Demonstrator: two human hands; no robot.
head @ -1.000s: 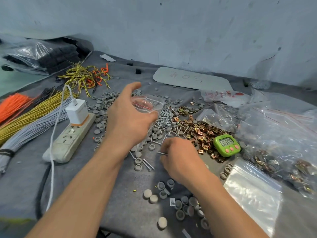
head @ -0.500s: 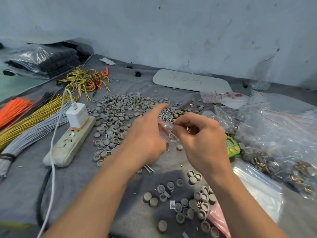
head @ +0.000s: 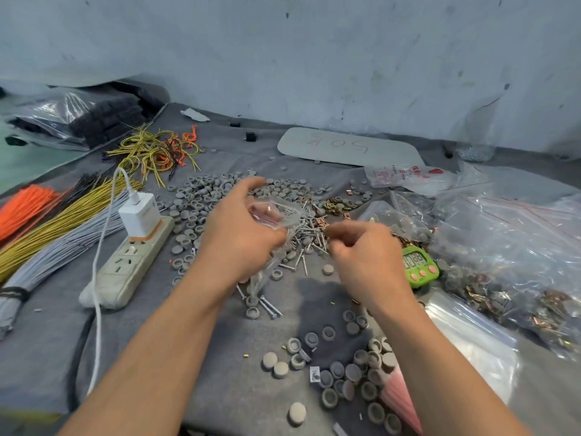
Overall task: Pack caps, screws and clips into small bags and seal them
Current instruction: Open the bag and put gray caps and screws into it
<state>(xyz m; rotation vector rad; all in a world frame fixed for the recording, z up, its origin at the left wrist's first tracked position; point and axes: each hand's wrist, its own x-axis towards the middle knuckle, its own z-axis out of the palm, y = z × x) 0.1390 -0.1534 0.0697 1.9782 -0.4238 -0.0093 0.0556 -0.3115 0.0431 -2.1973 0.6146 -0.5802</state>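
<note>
A pale blue-grey wall (head: 314, 58) fills the upper half of the view, its paint scuffed and flecked with dark marks (a thin dark line, perhaps a crack, runs near its right side). Below it spreads a grey felt-like cloth (head: 47, 357) over the work surface, creased along its far edge. Past the cloth's left edge shows a pale green area (head: 25, 165), floor or surface unclear. The light is soft and even, leaving one dim shadow (head: 314, 297) on the cloth.
</note>
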